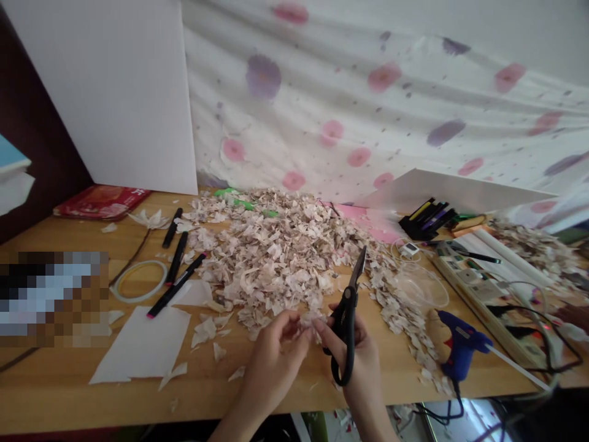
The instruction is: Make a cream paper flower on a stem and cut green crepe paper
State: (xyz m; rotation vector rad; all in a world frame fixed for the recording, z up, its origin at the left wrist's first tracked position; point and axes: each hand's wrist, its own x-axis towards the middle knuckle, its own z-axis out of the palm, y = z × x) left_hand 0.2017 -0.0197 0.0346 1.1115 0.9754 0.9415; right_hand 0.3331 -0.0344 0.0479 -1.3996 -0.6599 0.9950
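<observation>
Pinching scrap, scissors — markers in holder

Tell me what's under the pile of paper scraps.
Wooden table shows around the pile of paper scraps. A green item and a pink sheet poke out at its far edge; how far they run beneath is covered.

Left hand pinching; right hand curled, fingertips meeting.

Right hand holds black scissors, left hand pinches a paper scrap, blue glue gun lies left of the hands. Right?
No. Head view: the blue glue gun lies right of the hands, not left. Rest holds: right hand holds the black scissors, left hand pinches a paper scrap.
</observation>
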